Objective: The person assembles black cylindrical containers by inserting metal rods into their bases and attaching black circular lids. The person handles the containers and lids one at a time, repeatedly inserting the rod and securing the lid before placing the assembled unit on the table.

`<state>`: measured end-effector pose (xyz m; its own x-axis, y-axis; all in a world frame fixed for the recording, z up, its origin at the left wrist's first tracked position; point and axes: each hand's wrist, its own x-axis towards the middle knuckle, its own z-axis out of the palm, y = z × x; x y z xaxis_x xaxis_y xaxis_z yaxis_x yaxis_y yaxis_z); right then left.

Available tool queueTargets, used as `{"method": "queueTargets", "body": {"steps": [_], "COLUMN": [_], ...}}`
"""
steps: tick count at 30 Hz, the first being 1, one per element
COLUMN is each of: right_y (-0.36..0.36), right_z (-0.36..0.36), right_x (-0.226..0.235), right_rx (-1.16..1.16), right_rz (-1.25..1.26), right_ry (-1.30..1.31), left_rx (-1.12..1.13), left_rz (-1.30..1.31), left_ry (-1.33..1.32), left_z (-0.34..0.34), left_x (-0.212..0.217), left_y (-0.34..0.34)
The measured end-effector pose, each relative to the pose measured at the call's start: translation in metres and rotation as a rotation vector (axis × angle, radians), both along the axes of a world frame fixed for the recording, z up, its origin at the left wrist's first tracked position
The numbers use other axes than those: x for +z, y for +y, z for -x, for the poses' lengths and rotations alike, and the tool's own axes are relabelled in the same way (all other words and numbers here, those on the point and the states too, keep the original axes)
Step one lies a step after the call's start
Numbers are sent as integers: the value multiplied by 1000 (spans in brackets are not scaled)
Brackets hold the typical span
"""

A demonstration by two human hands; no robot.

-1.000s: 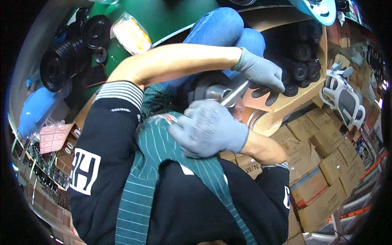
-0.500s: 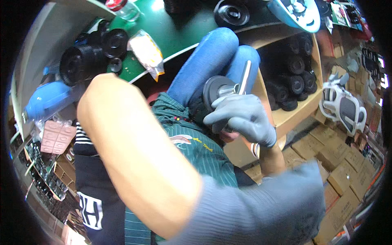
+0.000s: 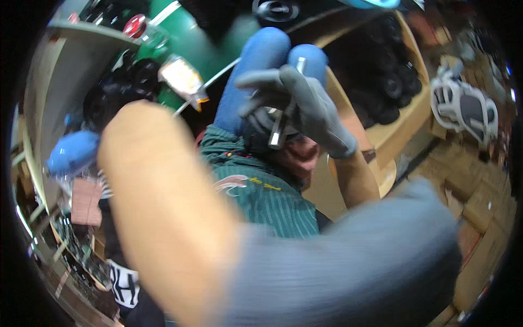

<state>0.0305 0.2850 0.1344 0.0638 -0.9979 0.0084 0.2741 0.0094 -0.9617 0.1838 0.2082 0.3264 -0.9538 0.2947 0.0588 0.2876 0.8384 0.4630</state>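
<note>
My right hand [image 3: 321, 111], in a grey work glove, is above my lap with its fingers around a shiny metal rod [image 3: 277, 133]. One end of the rod points toward the knees; the other sticks out below the fingers. Behind the fingers it is dark and blurred, so I cannot make out a black disc there. My left forearm [image 3: 163, 218] is bent across the foreground, elbow at the upper left. The left hand [image 3: 354, 267], also grey-gloved, fills the lower right very close to the camera. Motion smears its fingers. A teal striped apron [image 3: 261, 191] and blue jeans [image 3: 261, 52] lie beneath.
A green tabletop [image 3: 174, 24] carries a red-lidded jar [image 3: 147, 32], a white-and-yellow packet [image 3: 182, 79] and a black disc [image 3: 275, 11]. A wooden shelf [image 3: 411, 117] holds several black rolls. Right of it are a grey-white chair [image 3: 463, 106] and cardboard boxes [image 3: 463, 180].
My right hand has turned and moved up, and the rod now shows between its fingers. The black disc with a metal collar beside it is no longer distinct. The view has shifted.
</note>
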Motion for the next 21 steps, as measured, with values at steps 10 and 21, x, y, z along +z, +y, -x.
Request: {"method": "queueTargets", "body": {"steps": [10,21], "right_y": [-22,-48], "right_z": [17,16], "right_x": [-37,-76], "right_rx": [-220,-206], "right_rz": [-262,-211], "right_ry": [-994,-1089], "left_rx": [251,578], "left_rz": [56,716], "left_ry": [-463,-561], "left_z": [40,60], "left_x": [-40,-153], "left_y": [-56,30]}}
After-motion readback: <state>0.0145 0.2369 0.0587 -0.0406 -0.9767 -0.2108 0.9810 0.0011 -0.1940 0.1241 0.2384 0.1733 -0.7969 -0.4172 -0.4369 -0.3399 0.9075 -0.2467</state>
